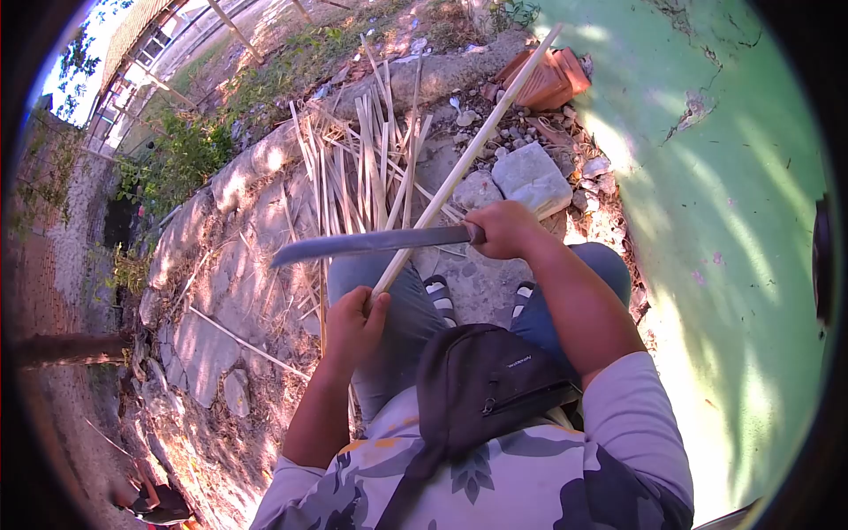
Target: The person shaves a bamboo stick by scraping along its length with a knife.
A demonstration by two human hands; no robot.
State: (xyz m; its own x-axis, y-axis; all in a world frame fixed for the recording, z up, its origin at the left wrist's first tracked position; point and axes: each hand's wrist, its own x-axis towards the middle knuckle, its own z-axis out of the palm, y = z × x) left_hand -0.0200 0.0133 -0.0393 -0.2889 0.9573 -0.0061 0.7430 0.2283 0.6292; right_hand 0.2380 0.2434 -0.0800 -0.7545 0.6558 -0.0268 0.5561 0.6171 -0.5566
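My right hand [505,231] is closed around the handle of a machete [380,243], whose long blade points left across my lap. A pale bamboo strip [477,141] slants from my left knee up toward the wall, and the blade crosses it near its lower part. Whether blade and strip touch, I cannot tell. My left hand [356,322] grips the strip's lower end, with the thumb along it. Beyond my knees lies a loose pile of similar thin strips [353,168].
A pale stone block [532,179] and reddish roof tiles [543,79] lie beside the green wall [733,221]. My sandalled feet [439,299] rest on rough ground between my knees. A dark bag [481,380] hangs across my front. A single thin stick [247,343] lies at left.
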